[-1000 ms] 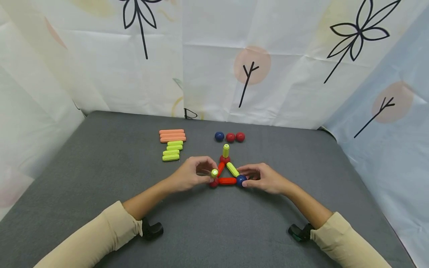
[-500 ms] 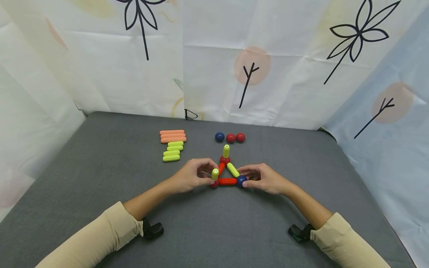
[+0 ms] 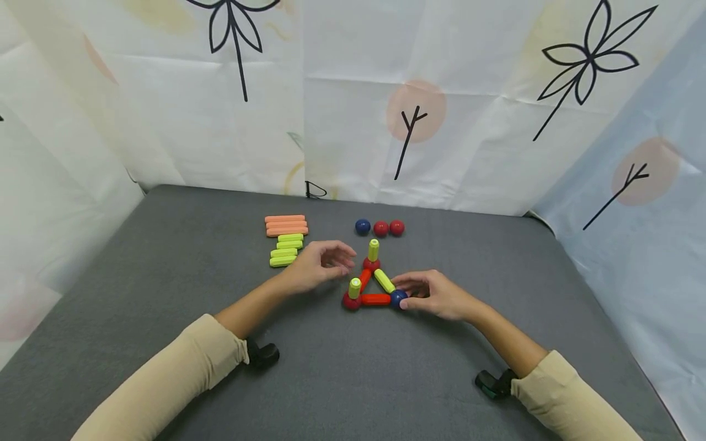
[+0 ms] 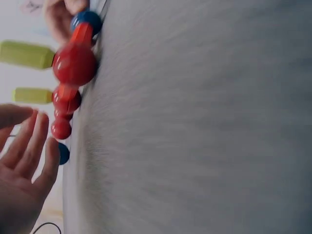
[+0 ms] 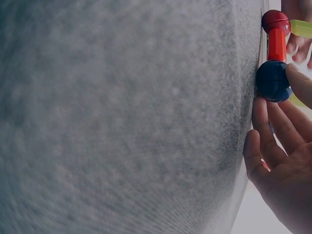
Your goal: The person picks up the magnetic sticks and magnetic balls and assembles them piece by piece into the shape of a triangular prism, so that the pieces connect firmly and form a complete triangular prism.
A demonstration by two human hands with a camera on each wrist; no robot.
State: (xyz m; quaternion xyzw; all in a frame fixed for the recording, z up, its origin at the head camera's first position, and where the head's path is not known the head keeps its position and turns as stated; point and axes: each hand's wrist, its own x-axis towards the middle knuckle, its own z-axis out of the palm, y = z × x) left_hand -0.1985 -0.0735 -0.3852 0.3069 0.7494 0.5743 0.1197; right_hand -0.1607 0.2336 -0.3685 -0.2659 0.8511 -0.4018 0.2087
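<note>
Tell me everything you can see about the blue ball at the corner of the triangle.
The glossy dark-blue plastic-looking ball is round, with a thin seam line visible in the right wrist view. It sits on the grey fabric-like tabletop. In the head view, a straight red rod joins it from the left and a yellow-green rod from the upper left. The right hand pinches it, partly hiding its right side.

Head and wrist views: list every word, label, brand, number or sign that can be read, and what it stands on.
No words, brands or numbers can be read.
Backdrop: plant drawings; one small black mark resembles "D", possibly just part of the print.
Sticks and balls: no legible lettering.
</note>
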